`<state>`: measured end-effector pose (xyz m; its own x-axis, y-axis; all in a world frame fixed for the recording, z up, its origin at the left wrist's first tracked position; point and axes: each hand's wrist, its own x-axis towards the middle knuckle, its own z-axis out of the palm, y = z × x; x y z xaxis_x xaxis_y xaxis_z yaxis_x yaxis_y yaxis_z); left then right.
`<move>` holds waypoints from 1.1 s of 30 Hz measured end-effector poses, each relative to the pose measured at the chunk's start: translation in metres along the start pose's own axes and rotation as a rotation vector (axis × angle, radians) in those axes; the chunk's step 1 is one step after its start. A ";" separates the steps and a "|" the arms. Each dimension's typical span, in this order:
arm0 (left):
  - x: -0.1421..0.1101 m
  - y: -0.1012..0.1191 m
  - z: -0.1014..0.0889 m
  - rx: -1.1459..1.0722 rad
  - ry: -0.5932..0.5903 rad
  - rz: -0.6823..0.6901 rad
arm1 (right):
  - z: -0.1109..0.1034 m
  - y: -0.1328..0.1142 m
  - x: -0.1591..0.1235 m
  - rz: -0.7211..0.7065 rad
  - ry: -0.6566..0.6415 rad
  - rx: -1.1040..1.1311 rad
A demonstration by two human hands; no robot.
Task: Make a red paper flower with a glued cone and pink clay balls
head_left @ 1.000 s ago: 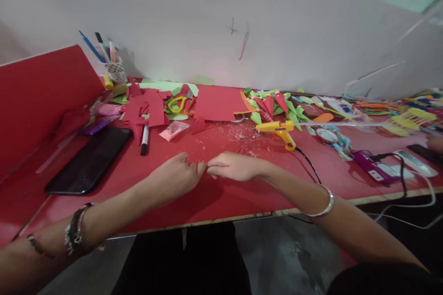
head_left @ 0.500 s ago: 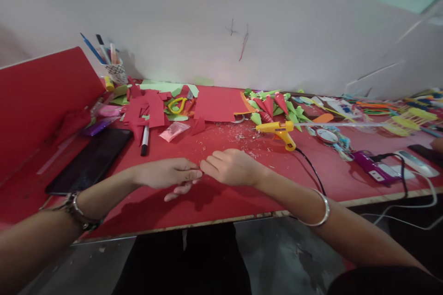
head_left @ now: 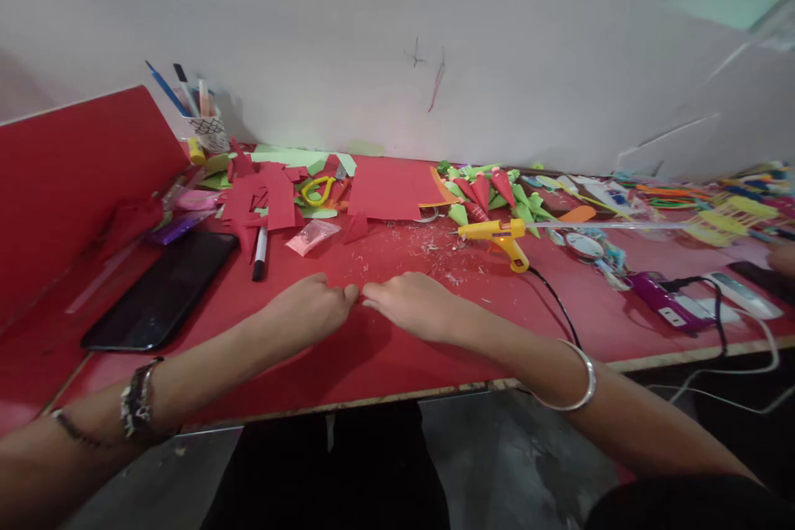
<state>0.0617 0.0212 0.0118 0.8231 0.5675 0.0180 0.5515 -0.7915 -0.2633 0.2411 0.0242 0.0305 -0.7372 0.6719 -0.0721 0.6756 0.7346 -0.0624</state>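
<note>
My left hand (head_left: 316,304) is closed, its thumb pressed against curled fingers, over the front middle of the red table. Close beside it, my right hand (head_left: 413,304) is closed too, its fingertips pinched towards the left thumb. Whatever lies between the fingertips is too small or hidden to name. Behind the hands are a small plastic packet of pink bits (head_left: 312,235) and a sheet of red paper (head_left: 392,189). A yellow glue gun (head_left: 497,238) with a long clear glue stick lies to the right of my right hand.
A black phone (head_left: 162,290) and a marker (head_left: 260,255) lie at left. Red paper scraps (head_left: 279,197), yellow-handled scissors (head_left: 318,191) and red and green paper cones (head_left: 481,189) line the back. A purple power strip (head_left: 667,302) with cables sits right. A cup of pens (head_left: 209,130) stands back left.
My left hand has turned palm down and its fingers have curled in. My right hand has shifted slightly, its fingers now pointing more to the left. The things on the table have stayed put.
</note>
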 end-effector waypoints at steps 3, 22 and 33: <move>0.001 0.000 0.002 0.158 0.120 0.090 | -0.002 0.004 0.002 -0.007 -0.049 0.359; -0.012 -0.056 0.006 0.134 -0.028 -0.094 | 0.001 0.037 -0.020 0.254 -0.183 0.774; -0.008 -0.058 0.015 -0.049 -0.146 -0.522 | 0.007 0.062 0.005 0.246 0.300 0.600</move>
<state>0.0209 0.0657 0.0127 0.4129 0.9108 -0.0009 0.8904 -0.4039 -0.2101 0.2794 0.0729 0.0188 -0.4753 0.8720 0.1172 0.6488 0.4374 -0.6227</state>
